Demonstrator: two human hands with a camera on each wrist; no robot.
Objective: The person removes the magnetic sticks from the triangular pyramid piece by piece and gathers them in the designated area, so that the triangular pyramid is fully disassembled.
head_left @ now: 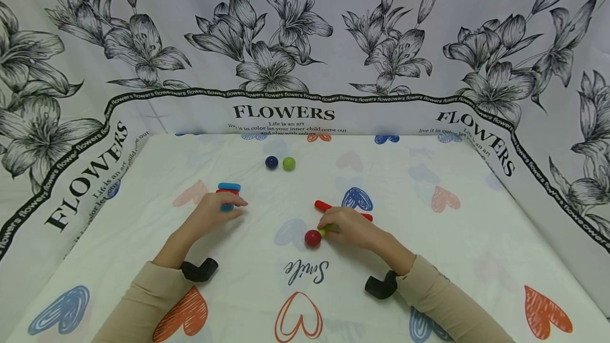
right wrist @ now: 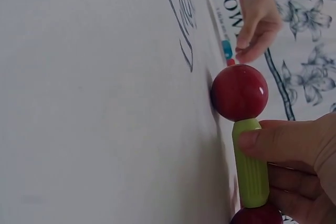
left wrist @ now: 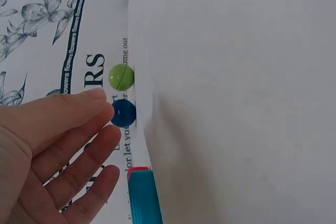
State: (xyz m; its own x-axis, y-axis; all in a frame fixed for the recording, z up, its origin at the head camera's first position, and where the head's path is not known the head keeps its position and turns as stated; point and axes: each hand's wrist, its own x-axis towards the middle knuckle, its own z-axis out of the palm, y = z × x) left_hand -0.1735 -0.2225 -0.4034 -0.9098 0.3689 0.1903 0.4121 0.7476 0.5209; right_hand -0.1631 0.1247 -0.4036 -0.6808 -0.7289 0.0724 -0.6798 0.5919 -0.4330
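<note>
My right hand pinches a ridged green rod between thumb and fingers. One red ball caps the rod's far end, and a second red ball shows at the near end, cut off by the frame. My left hand hovers over a small group of sticks, fingers loosely bent around nothing. Beside it lie a blue stick and a red stick; another blue stick is partly hidden beneath the hand. Red stick ends stick out behind my right hand.
A dark blue ball and a green ball sit side by side toward the back. Heart-printed cloth covers the table. A flower-printed curtain rises behind and along both sides.
</note>
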